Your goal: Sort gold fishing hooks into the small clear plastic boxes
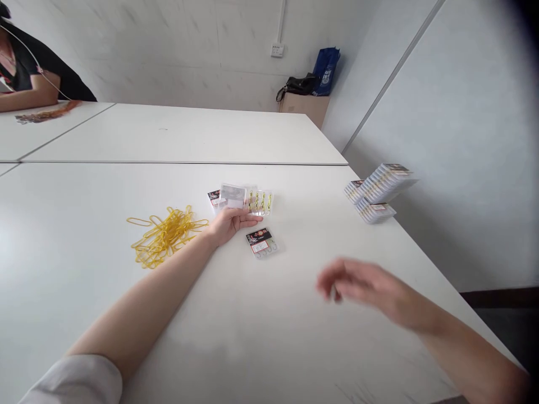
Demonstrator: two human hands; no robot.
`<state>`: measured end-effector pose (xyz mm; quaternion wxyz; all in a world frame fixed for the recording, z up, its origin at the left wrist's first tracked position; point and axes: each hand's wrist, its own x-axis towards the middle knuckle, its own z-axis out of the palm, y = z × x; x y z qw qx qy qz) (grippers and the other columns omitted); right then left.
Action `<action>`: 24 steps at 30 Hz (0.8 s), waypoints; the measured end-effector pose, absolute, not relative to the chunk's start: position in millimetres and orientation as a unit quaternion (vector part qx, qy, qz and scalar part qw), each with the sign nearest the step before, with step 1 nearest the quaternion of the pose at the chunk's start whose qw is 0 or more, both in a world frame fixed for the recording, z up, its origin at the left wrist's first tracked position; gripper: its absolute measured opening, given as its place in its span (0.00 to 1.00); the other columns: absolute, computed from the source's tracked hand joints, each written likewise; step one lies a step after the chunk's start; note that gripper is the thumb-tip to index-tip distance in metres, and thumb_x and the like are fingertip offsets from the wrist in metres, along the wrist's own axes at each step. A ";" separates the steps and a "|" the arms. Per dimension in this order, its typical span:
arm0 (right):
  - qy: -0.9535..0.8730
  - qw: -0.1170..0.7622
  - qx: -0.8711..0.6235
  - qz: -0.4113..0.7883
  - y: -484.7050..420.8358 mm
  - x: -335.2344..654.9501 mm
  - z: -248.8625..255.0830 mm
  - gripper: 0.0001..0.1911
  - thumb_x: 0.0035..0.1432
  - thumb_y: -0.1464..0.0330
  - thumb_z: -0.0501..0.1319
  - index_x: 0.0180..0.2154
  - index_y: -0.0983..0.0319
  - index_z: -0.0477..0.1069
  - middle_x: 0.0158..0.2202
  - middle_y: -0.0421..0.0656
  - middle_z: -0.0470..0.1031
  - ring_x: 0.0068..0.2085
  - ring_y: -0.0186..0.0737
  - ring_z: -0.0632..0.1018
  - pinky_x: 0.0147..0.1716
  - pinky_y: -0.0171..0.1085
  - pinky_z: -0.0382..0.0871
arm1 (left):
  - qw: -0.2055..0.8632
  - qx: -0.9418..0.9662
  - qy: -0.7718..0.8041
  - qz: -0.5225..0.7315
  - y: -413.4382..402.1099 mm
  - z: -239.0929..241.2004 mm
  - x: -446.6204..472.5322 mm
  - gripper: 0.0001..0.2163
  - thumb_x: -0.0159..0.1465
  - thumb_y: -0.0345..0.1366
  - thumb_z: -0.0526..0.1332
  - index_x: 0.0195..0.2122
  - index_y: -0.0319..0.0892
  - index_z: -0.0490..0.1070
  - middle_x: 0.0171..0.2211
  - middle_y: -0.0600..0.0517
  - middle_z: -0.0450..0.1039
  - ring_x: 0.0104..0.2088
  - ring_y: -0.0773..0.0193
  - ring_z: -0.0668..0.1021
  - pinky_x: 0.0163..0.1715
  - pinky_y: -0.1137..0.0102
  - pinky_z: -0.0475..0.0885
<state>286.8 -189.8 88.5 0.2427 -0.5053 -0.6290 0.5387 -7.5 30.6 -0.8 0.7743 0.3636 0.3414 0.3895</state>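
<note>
over the white table, the right hand is loosely open. the left hand touches the open box on it; i can't tell if it grips. nearby, the closed box has a black label, too tiny to read.

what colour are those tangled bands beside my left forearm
The bands are yellow, seen in the head view.

Surface: white. Loops, left of centre: yellow. Lures, centre: yellow-green. Packet label just below: black, white, red. Tote, upper right: blue, white print. Bag beside: black. Wall, top: white, grey streaks.
</note>
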 end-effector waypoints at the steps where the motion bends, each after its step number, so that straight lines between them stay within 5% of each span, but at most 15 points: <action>1: -0.595 0.288 -0.503 0.556 -163.5 275.4 83.1 0.11 0.62 0.57 0.65 0.41 0.55 0.79 0.39 0.46 0.80 0.38 0.43 0.81 0.37 0.41 0.77 | 0.772 0.364 0.340 0.395 29.9 -1.6 -8.0 0.06 0.58 0.26 0.62 0.36 0.34 0.76 0.32 0.41 0.83 0.37 0.56 0.86 0.41 0.70 0.81; 4: -0.431 0.485 -0.525 0.551 -81.0 233.0 60.2 0.11 0.57 0.58 0.65 0.41 0.56 0.74 0.45 0.45 0.79 0.41 0.42 0.80 0.34 0.38 0.74 | 0.755 0.367 0.347 0.418 23.9 -1.4 -9.0 0.04 0.56 0.26 0.62 0.32 0.35 0.76 0.30 0.41 0.82 0.37 0.55 0.86 0.42 0.69 0.81; 8: -0.363 0.592 -0.510 0.507 -7.8 185.5 22.8 0.15 0.55 0.58 0.64 0.42 0.57 0.71 0.47 0.44 0.78 0.41 0.40 0.80 0.35 0.36 0.73 | 0.732 0.376 0.364 0.436 12.4 3.1 -9.6 0.04 0.55 0.26 0.63 0.26 0.33 0.77 0.31 0.39 0.82 0.38 0.55 0.86 0.44 0.70 0.80; 12: -0.468 0.576 -0.455 0.492 4.2 173.2 -2.8 0.26 0.61 0.52 0.60 0.57 0.54 0.66 0.55 0.44 0.76 0.47 0.42 0.79 0.39 0.39 0.76 | 0.738 0.374 0.355 0.435 8.4 6.9 -9.3 0.04 0.55 0.24 0.63 0.30 0.33 0.78 0.32 0.40 0.83 0.38 0.56 0.85 0.45 0.69 0.80; 16: -0.561 0.501 -0.392 0.529 -8.3 177.6 -8.4 0.36 0.64 0.54 0.60 0.69 0.48 0.50 0.61 0.44 0.72 0.54 0.44 0.78 0.45 0.43 0.77 | 0.747 0.373 0.348 0.426 11.1 6.8 -8.0 0.08 0.53 0.22 0.63 0.33 0.34 0.79 0.34 0.41 0.83 0.41 0.56 0.85 0.48 0.69 0.79; 19: -0.572 0.477 -0.348 0.570 -12.3 177.7 -5.7 0.46 0.63 0.61 0.63 0.72 0.45 0.39 0.61 0.43 0.72 0.52 0.44 0.80 0.53 0.47 0.75 | 0.748 0.371 0.341 0.432 13.0 4.7 -7.4 0.11 0.50 0.20 0.62 0.35 0.33 0.79 0.34 0.42 0.84 0.42 0.56 0.85 0.49 0.69 0.79; 24: -0.572 0.466 -0.345 0.580 -10.4 176.5 -1.5 0.48 0.60 0.68 0.61 0.73 0.45 0.37 0.59 0.42 0.74 0.55 0.46 0.79 0.51 0.47 0.76 | 0.748 0.363 0.359 0.425 13.1 1.0 -8.7 0.11 0.49 0.20 0.63 0.33 0.33 0.80 0.34 0.42 0.84 0.38 0.58 0.85 0.52 0.67 0.78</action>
